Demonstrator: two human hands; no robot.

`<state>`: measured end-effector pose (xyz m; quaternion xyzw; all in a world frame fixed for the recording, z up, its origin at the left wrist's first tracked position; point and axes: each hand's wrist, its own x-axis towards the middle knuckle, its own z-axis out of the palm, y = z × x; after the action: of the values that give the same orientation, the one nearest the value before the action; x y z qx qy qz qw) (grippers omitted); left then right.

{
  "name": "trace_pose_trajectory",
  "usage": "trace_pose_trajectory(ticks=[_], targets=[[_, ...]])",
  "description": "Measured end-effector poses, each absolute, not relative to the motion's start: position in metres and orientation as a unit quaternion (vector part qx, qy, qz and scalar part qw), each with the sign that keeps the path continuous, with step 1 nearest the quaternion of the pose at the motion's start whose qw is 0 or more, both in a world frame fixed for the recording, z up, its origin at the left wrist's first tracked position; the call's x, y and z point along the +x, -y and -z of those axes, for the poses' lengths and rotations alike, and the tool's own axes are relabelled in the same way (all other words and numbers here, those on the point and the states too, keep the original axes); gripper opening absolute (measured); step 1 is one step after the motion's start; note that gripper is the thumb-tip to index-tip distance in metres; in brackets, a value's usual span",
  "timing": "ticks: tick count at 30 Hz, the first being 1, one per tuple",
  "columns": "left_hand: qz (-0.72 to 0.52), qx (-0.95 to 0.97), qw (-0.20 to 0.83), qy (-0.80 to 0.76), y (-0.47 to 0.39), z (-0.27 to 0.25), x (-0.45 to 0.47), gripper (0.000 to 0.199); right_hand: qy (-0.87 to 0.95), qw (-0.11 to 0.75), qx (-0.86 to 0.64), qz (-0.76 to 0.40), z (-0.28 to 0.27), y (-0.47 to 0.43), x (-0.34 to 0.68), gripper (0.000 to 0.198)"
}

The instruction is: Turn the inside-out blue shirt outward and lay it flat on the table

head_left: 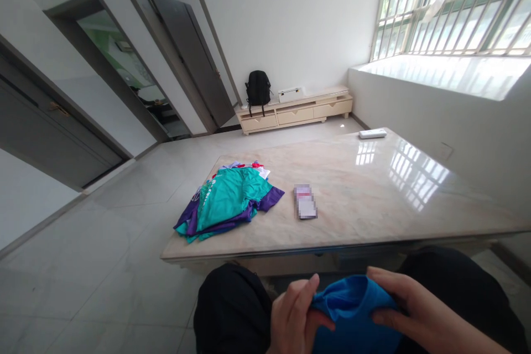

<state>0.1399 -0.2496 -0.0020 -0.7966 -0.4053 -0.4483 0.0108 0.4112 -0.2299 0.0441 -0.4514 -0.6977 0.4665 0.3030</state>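
Observation:
Between my knees, at the bottom of the head view, I hold up a blue piece of cloth [348,326] that looks like a garment. My left hand [295,314] pinches its gathered edge between thumb and fingers. On the other side, my right hand [409,304] grips the rim of an opening in the cloth, thumb below and fingers above. The lower part of the cloth runs out of the picture. Beyond my hands, a loose pile of shirts [232,196], teal and purple on top, lies at the left end of the table.
A blurred-out small pack [306,202] lies on the marble-topped table [332,171]. At its far edge sits a white oblong object [372,133]. A black backpack [258,88] stands on a low cabinet [295,116] by the wall. My knees flank the cloth, near the table's front edge.

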Motion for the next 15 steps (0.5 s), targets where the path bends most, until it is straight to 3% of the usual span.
trace_pose_trajectory(ticks=[3, 9, 15], targets=[[0.442, -0.793, -0.039, 0.417, 0.250, 0.008, 0.140, 0.067, 0.678, 0.330, -0.466, -0.464, -0.038, 0.241, 0.406, 0.022], [0.497, -0.684, -0.195, 0.497, 0.247, 0.019, 0.154, 0.015, 0.669, 0.356, -0.467, -0.456, -0.019, 0.249, 0.397, 0.023], [0.560, -0.498, -0.253, 0.612, 0.252, 0.052, 0.181, 0.033, 0.714, 0.364, -0.473, -0.365, 0.002, 0.249, 0.390, 0.019]])
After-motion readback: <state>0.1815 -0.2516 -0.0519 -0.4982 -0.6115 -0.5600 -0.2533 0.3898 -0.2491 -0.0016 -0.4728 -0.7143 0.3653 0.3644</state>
